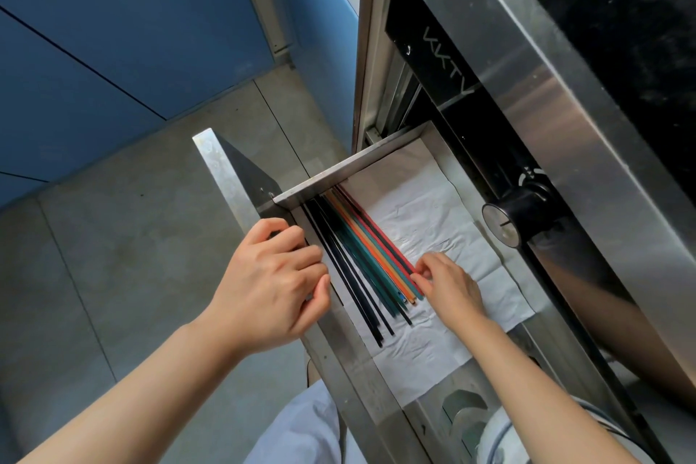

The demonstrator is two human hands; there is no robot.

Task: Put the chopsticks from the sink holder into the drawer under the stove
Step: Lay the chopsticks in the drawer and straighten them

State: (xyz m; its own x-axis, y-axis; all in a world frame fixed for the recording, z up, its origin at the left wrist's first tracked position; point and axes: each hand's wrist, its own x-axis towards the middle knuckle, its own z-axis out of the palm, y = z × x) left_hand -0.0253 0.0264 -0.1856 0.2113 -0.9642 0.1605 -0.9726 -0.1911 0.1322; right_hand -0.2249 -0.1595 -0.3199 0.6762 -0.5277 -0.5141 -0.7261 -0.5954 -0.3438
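Observation:
A steel drawer (341,169) stands pulled out below the stove front. Several chopsticks (361,256) in black, teal, orange and red lie side by side on white paper (433,215) along the drawer's left wall. My left hand (271,282) grips the drawer's front panel (229,181) at its top edge, fingers curled over it. My right hand (448,282) is inside the drawer, fingertips pinched on the near ends of the red and orange chopsticks.
A black stove knob (516,215) sticks out just right of the drawer. The steel stove edge (546,87) and black cooktop (621,11) rise at the right. Grey floor tiles (132,237) and a blue wall (94,30) lie to the left. My light trousers (305,426) show below.

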